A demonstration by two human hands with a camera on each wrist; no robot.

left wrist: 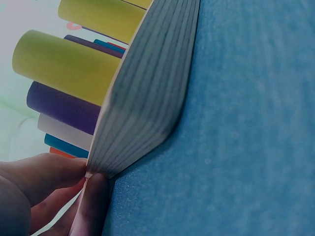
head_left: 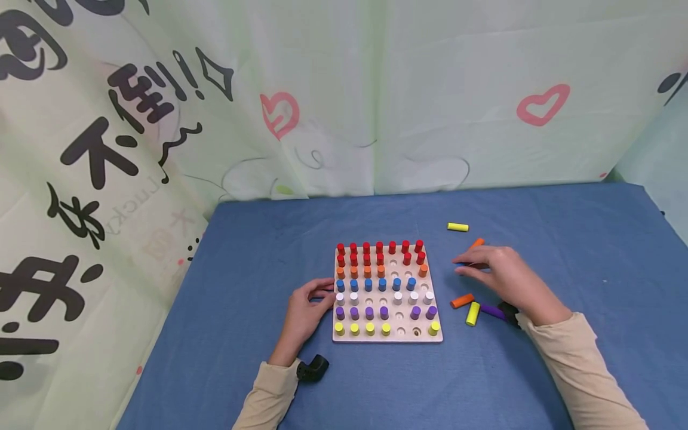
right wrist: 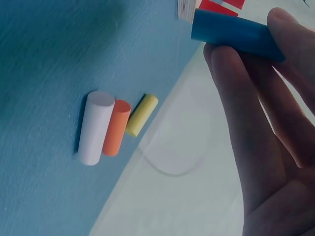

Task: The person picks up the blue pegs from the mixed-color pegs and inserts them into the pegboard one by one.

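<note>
A wooden pegboard (head_left: 376,338) lies flat on blue cloth, holding rows of red, orange, blue, white, purple and yellow pegs, with several bare holes among them. My left hand (head_left: 305,313) grips the board's left edge; in the left wrist view the thumb (left wrist: 49,172) and a finger pinch its rim. To the right of the board, my right hand (head_left: 502,275) is held above the cloth. Its fingertips pinch a blue peg (right wrist: 234,33), plain in the right wrist view but mostly hidden in the head view.
Right of the board lie loose pegs: a yellow peg (head_left: 458,227) at the back, an orange peg (head_left: 462,300), another yellow peg (head_left: 473,313) and a purple peg (head_left: 493,311). A white peg (right wrist: 96,128) shows in the right wrist view. Behind the table hangs a printed curtain (head_left: 408,119).
</note>
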